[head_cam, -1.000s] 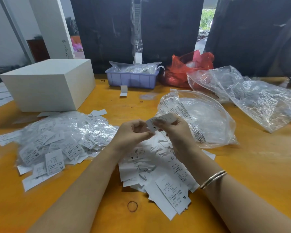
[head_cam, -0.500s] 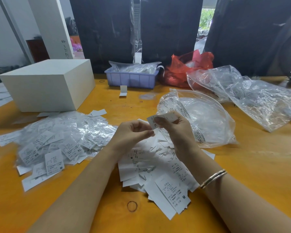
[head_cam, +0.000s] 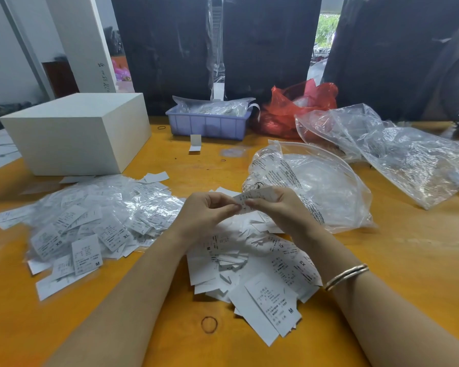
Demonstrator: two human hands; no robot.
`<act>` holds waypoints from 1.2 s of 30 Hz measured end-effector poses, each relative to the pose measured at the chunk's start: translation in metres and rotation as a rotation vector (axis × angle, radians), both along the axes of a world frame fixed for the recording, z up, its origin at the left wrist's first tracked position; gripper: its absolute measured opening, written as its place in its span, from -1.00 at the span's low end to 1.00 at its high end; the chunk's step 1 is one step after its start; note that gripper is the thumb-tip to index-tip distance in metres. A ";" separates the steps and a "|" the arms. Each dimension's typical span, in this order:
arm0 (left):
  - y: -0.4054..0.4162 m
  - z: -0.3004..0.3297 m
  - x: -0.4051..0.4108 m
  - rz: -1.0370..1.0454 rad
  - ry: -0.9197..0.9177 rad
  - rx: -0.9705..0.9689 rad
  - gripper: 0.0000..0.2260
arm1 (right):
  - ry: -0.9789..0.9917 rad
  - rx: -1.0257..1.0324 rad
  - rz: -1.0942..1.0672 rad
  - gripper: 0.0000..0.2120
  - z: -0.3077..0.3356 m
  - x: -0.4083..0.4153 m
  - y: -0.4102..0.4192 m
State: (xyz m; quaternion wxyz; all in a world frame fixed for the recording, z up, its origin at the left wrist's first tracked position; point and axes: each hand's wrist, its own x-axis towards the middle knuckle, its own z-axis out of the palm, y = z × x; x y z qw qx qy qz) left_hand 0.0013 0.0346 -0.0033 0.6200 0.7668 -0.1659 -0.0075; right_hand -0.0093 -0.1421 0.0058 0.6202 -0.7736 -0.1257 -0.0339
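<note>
The left hand (head_cam: 207, 215) and right hand (head_cam: 281, 210) both pinch one small printed label (head_cam: 260, 195), held in the air just above the loose pile (head_cam: 249, 260) on the table (head_cam: 395, 260). It is probably best to separate it with the fingertips and read its size letter before setting it down, perhaps on the glossy heap (head_cam: 98, 215) to the left.

- One head-worn view, looking forward and down from close above the hands (head_cam: 249, 210).
- It faces across the orange surface (head_cam: 382, 260) toward black bales.
</note>
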 end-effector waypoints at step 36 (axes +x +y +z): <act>0.001 0.013 -0.011 -0.107 0.024 -0.019 -0.85 | -0.134 0.247 -0.041 -0.81 0.003 -0.004 0.005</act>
